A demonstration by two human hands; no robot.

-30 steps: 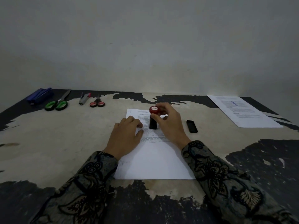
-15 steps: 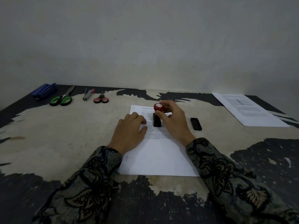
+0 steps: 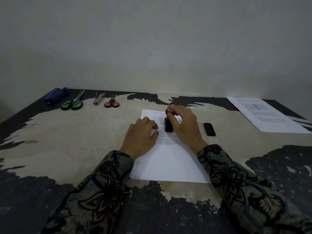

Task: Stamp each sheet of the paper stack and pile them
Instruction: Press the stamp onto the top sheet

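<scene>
While you've got that black stamp with the round red knob (image 3: 169, 121) standing upright on the printed white paper sheet (image 3: 170, 159) in the middle of the worn, peeling surface (image 3: 81, 144), push straight down and don't rock it, or the print will smear. Your right hand (image 3: 184, 127) pinches the knob with its fingertips; your left hand (image 3: 141, 137) rests flat on the sheet's left side, fingers relaxed, so keep it pinning. Compared with half a second back, pretty much nothing's changed: same grip, stamp on the same spot. The small black ink pad (image 3: 209, 129) sits just right of the sheet, and the white pile of printed sheets (image 3: 265, 114) is far right.
</scene>
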